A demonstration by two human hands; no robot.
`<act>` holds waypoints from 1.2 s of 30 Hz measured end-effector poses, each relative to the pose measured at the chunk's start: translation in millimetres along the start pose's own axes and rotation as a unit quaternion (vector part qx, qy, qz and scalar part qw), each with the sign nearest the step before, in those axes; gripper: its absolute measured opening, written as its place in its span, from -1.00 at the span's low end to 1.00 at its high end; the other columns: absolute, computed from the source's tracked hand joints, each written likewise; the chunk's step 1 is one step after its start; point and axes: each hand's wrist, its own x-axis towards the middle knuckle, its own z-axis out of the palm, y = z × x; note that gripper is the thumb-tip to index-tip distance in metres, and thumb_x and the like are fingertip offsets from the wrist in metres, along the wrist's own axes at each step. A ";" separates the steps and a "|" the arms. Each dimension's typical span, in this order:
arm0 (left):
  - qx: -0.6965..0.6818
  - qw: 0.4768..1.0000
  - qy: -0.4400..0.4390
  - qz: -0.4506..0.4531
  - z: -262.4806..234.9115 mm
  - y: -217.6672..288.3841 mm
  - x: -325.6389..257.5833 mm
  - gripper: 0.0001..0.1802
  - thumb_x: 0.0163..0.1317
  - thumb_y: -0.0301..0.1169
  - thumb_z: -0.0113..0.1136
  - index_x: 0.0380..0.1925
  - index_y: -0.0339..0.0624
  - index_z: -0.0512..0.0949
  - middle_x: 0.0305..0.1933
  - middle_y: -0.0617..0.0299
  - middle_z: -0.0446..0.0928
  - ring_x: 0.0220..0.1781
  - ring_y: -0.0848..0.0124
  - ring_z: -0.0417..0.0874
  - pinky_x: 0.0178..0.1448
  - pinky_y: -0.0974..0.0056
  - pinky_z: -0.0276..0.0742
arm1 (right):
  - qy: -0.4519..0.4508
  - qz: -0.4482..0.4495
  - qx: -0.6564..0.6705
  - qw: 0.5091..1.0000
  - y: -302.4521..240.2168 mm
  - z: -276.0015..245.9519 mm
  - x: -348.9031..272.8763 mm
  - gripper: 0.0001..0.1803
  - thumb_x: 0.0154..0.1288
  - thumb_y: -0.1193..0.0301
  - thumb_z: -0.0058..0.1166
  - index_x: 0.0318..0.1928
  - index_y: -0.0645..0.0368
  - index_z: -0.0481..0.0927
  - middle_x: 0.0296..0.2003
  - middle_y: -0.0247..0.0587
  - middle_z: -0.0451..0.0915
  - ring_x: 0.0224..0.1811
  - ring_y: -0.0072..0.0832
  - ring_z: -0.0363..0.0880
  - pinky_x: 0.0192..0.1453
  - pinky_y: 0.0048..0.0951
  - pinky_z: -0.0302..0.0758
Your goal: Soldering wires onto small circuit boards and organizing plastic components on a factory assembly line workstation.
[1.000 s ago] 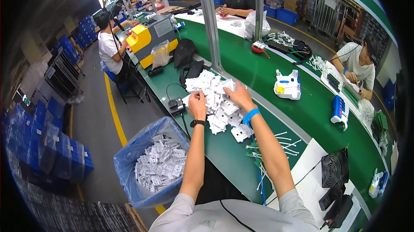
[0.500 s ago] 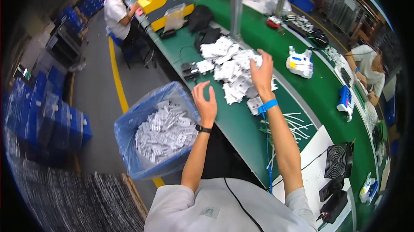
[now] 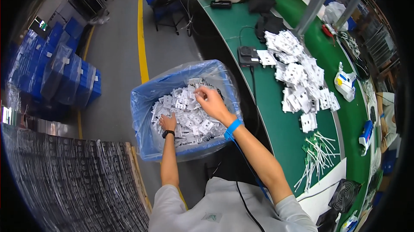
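A bin (image 3: 139, 139) lined with clear blue plastic stands beside the table, holding a heap of small white plastic parts (image 3: 185, 107). My left hand (image 3: 168, 123) rests on the heap at its left side, fingers spread. Above the heap's right part is my right hand (image 3: 211, 104), its fingers loosely bent and apart, with nothing visible in them. A blue wrist strap (image 3: 233, 129) with a cord circles my right wrist. Another pile of white plastic parts (image 3: 299, 74) lies on the green table (image 3: 276, 124), away from both hands.
White cables with green ends (image 3: 317, 156) lie on the table near a black fan (image 3: 345, 195). A black radio-like device (image 3: 249, 56) sits at the table edge. Wrapped blue boxes (image 3: 71, 76) and a dark stack (image 3: 73, 171) stand left. Co-workers sit farther off.
Both hands have moved left from the table and its pile to the bin. My left hand now touches the parts inside; my right is over them. The view has turned left.
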 end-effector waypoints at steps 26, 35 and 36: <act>-0.092 0.989 -0.107 -0.042 46.6 -66.5 62.6 0.13 0.11 0.20 0.32 0.36 -0.60 0.22 0.38 -0.43 0.33 0.43 -0.19 0.36 0.47 0.01 0.27 | 0.094 0.286 -0.207 0.931 249.9 97.9 -14.7 0.15 0.12 -0.31 0.19 0.43 0.37 0.21 0.37 0.32 0.31 0.44 0.21 0.24 0.48 0.17 0.17; -0.100 0.964 -0.244 -0.032 43.0 -70.9 86.3 0.17 0.09 0.22 0.26 0.44 -0.52 0.14 0.47 -0.24 0.29 0.49 -0.05 0.32 0.50 0.07 0.18 | -0.006 0.233 -0.216 0.948 166.8 78.1 -21.6 -0.06 0.26 -0.02 0.20 0.41 0.38 0.16 0.37 0.37 0.20 0.34 0.26 0.31 0.37 0.14 0.34; -0.152 0.953 -0.256 -0.052 41.5 -71.5 89.9 0.16 0.10 0.23 0.24 0.45 -0.52 0.14 0.46 -0.22 0.31 0.45 -0.02 0.37 0.47 0.09 0.22 | -0.027 0.276 -0.180 0.944 173.1 73.9 -16.0 -0.07 0.26 -0.03 0.20 0.40 0.36 0.17 0.35 0.37 0.25 0.35 0.27 0.31 0.39 0.13 0.32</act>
